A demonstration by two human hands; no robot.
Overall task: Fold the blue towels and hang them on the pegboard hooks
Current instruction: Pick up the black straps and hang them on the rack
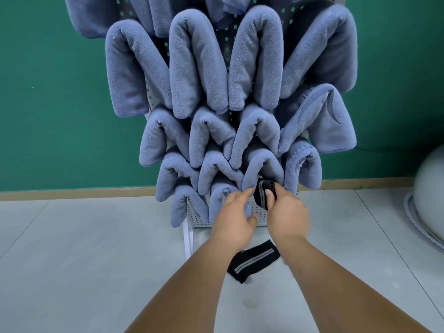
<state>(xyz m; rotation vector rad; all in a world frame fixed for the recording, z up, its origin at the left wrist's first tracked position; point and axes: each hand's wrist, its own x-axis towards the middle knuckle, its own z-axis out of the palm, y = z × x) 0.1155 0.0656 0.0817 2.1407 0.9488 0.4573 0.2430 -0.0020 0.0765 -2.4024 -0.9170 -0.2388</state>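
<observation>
Several folded blue towels point(199, 68) hang in rows over hooks on the white pegboard point(260, 212), covering nearly all of it. At the bottom row my right hand point(286, 212) pinches a folded black cloth with a grey stripe point(263, 194) against the board, just under a blue towel point(263, 170). To its left, my left hand point(234, 212) reaches in with fingers extended, fingertips touching the lower edge of that towel, thumb spread below. A bare patch of perforated board shows between my hands.
A second black cloth with grey stripes point(253, 260) lies on the pale floor point(84, 260) under my forearms, beside the white stand leg point(188, 239). The green wall point(48, 104) is behind. A pale rounded object point(430, 200) sits at the right edge.
</observation>
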